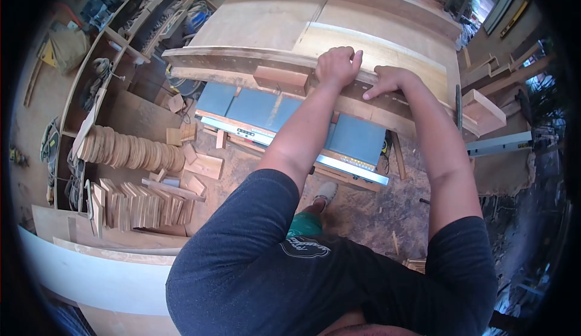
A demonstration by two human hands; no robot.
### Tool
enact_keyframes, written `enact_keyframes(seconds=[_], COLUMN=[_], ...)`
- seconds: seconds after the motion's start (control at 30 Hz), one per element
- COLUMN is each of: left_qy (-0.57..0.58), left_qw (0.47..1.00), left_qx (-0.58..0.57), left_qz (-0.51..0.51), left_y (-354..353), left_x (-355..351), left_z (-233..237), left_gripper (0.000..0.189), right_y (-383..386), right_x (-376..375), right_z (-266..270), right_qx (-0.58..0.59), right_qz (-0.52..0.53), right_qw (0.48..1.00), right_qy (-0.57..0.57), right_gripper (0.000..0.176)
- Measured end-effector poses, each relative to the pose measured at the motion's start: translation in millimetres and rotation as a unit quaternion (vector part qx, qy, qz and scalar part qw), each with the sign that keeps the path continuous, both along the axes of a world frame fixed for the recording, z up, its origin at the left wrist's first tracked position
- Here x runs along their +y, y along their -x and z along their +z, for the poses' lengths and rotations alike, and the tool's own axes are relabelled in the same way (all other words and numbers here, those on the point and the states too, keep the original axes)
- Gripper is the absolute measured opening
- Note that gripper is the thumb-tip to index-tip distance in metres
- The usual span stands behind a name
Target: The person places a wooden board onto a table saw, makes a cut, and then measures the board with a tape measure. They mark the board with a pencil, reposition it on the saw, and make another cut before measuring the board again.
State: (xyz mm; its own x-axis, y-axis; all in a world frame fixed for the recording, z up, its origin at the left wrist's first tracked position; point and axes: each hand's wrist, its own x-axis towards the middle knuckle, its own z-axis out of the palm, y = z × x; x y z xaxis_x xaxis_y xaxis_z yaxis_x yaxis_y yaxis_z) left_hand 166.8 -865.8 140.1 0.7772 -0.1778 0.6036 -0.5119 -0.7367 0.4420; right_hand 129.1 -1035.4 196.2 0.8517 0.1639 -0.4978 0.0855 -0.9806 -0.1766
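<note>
"Head camera, and here we are: where are the hands?"

"Both up at the plywood fence (233, 61) of a crosscut sled (248, 24)! The left hand (338, 67) curls over the top edge, knuckles up. The right hand (387, 81) straddles it alongside, thumb down the near face."

"So both are holding the fence. Touching the pale plank (378, 47) too?"

"Can't tell; the fence and the hands themselves hide the far fingertips. The plank lies flat on the sled just beyond the fence, to the right of the slot."

"And beneath?"

"A blue-topped table saw (251, 107), the sled reaching past its far side. A reddish wooden block (280, 80) sits against the fence's near face, left of the left hand. No blade in sight."

"Your call on the step?"

"Looks like steadying the sled and lining up the plank, I'd judge. Whether it's sliding, one frame won't say."

"What does the next move call for?"

"Even pressure from both hands, the plank snug to the fence, and fingers well clear of the slot's line."
</note>
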Motion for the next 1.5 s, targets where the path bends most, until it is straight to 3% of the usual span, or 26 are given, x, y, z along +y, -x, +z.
enact_keyframes(seconds=[0.27,0.97,1.07,1.5], left_qy=[-0.007,-0.008,-0.071,-0.057], left_qw=[1.000,0.999,0.990,0.988], left_qx=[0.025,0.030,0.123,0.132], left_qz=[0.005,-0.007,-0.026,-0.058], left_y=[-3.2,-25.7,-27.0,-6.7], left_x=[-2.0,-15.5,-16.3,-6.2], left_z=[0.5,2.2,6.8,4.4], left_gripper=[0.036,0.037,0.042,0.035], right_y=[1.5,-20.3,-22.3,-11.5], right_x=[0.9,-16.0,-15.2,-13.8], right_z=[3.3,-12.0,-6.2,-14.2], right_qx=[-0.022,-0.035,-0.024,-0.025], right_qz=[-0.035,-0.071,-0.064,-0.030], right_qw=[0.999,0.997,0.998,0.999], right_qy=[-0.007,-0.024,-0.013,-0.008], right_gripper=[0.093,0.092,0.092,0.089])
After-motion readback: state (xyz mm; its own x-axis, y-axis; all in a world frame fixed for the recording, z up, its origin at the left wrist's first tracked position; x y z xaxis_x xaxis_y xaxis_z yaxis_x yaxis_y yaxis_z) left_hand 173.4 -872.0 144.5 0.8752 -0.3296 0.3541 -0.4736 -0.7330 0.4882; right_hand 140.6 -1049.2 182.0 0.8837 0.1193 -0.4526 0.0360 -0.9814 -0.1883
